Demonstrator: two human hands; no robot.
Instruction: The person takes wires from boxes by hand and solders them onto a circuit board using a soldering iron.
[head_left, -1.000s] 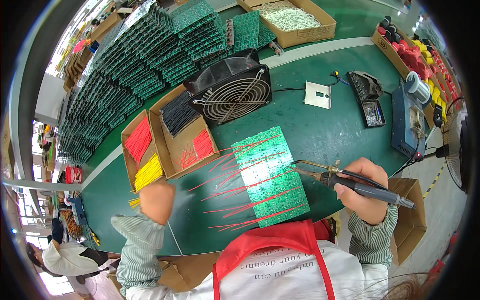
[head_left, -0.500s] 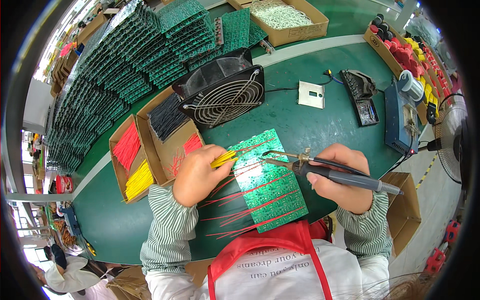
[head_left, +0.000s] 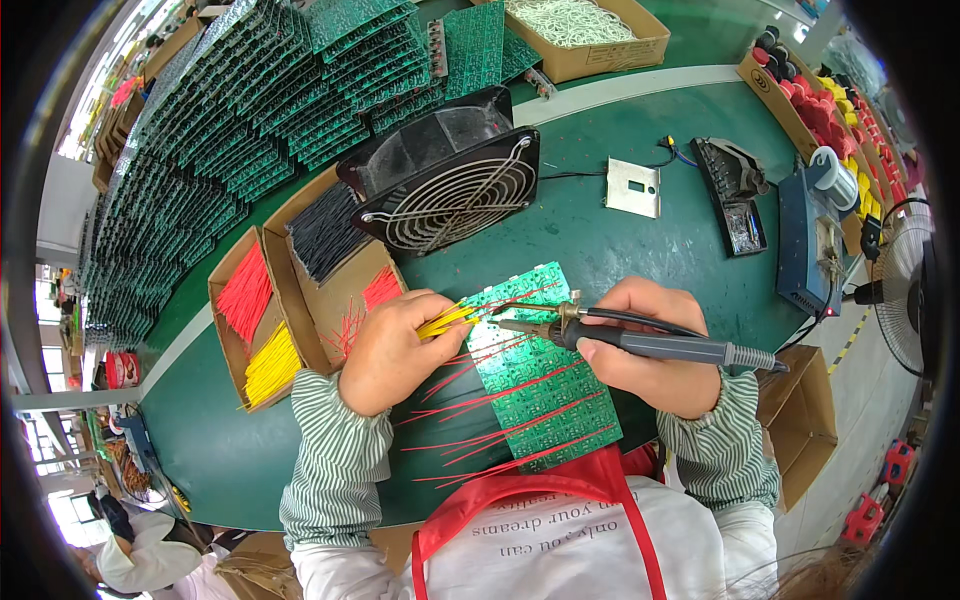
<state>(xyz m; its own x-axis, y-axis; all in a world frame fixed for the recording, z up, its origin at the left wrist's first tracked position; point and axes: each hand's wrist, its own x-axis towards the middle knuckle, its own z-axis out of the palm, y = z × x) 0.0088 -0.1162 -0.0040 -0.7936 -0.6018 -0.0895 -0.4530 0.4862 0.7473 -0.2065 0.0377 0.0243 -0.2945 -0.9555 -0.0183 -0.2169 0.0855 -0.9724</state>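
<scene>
A green circuit board panel lies on the table in front of me, with red wires running off its left side. My left hand pinches a small bunch of yellow wires, their ends over the panel's upper left part. Gripped in my right hand is a grey soldering iron with a thin curved metal tube clamped along it. Its tip points left and sits close to the yellow wire ends; whether they touch I cannot tell.
Beyond the panel stands a black fan. Cardboard boxes of red, yellow and black wires are at its left. Stacked green boards fill the far left. A blue soldering station with a solder spool stands right.
My right hand has moved left with the soldering iron, bringing its tip to the yellow wire ends. My left hand stays nearly in place, holding the wires.
</scene>
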